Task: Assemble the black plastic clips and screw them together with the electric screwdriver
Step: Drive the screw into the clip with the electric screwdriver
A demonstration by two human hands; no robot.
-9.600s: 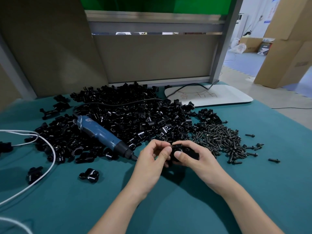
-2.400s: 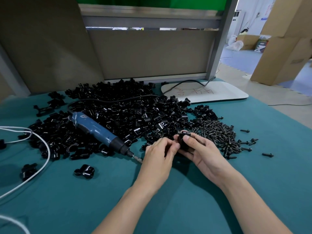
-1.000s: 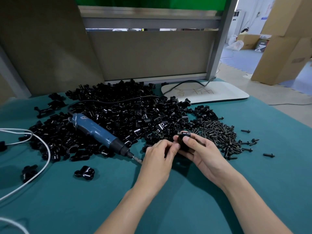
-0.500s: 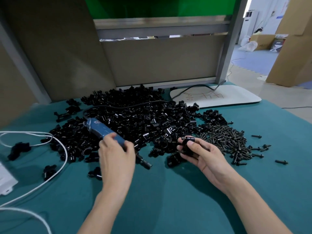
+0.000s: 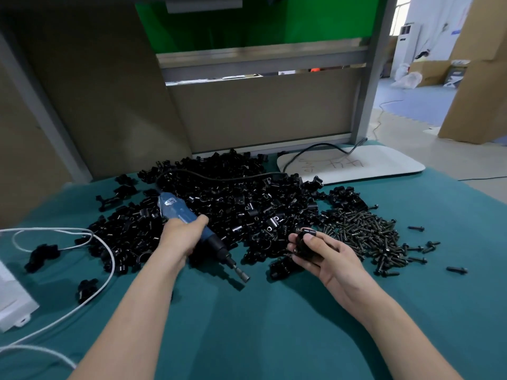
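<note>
Glossy black plastic clips (image 5: 233, 204) lie on matt teal cloth (image 5: 274, 325).

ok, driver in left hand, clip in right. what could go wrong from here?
1. The right hand holds the clip freehand, with no fixture. The driver bit could slip onto the hand, or torque could twist the clip out of that grip.
2. The driver's cord lies across the clip pile. Lifting the driver with the left hand may drag the cord through the pile and scatter parts.
</note>
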